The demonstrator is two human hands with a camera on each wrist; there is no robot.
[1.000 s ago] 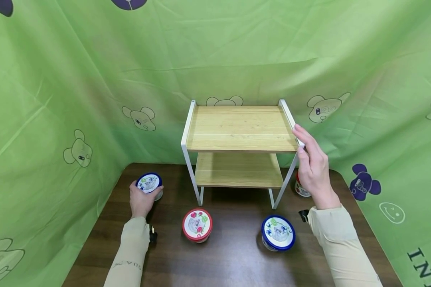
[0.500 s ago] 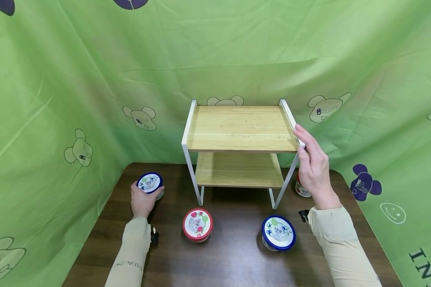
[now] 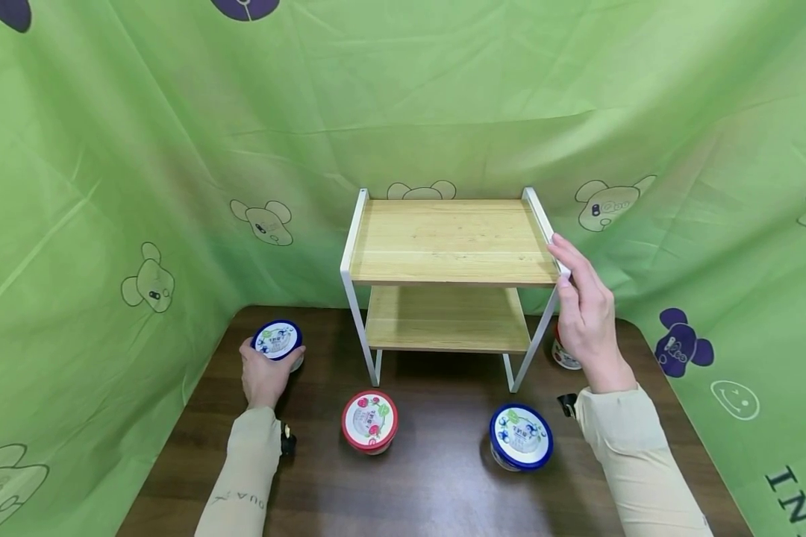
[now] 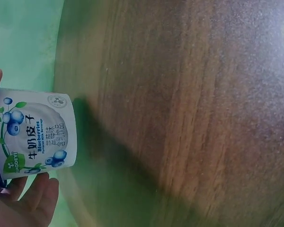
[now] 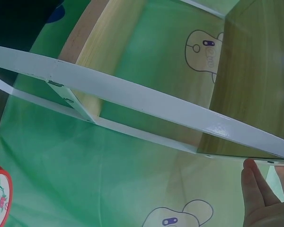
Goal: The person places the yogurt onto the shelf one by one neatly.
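Note:
At the table's left side, my left hand [image 3: 265, 377] grips a blueberry milk cup [image 3: 277, 341] by its sides, thumb on the right and fingers on the left. Its blue lid faces up in the head view; the left wrist view shows the printed wall of the cup [image 4: 40, 135]. Whether its base touches the table is hard to tell. My right hand [image 3: 586, 313] rests its nearly straight fingers against the right side rail of a two-tier shelf [image 3: 450, 242]. Those fingers [image 5: 253, 189] show beside the white frame in the right wrist view.
A red-lidded cup [image 3: 369, 421] stands in front of the shelf's left leg, and a blue-lidded cup [image 3: 520, 436] front right. Another red-lidded cup [image 3: 566, 354] sits partly hidden behind my right hand. Green printed cloth [image 3: 443, 89] surrounds the brown table [image 3: 430, 492].
My left hand and the blueberry cup have shifted very slightly, ending a touch to the left. The right hand, the shelf and the other cups stay where they were.

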